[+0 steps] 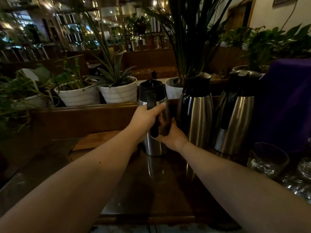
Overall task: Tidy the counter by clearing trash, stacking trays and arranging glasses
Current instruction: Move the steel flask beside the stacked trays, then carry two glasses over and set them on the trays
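A steel carafe (154, 118), standing on the dark counter (159, 190) at twelve o'clock, is being gripped: its black handle is being clenched by the left hand (144, 120), its body cupped by the right hand (171, 134). Two carafes (196, 110) are crowding it at two o'clock, glasses (269, 158) at four; bare counter is lying open at six.

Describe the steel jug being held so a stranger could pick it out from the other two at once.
On the dark wooden counter, three steel jugs with black tops stand in a row before the white plant pots. The held jug is the leftmost, with the left hand around its black handle and the right hand on its side. Unlike its wider, tapering neighbours, it is slimmer and straight-sided.
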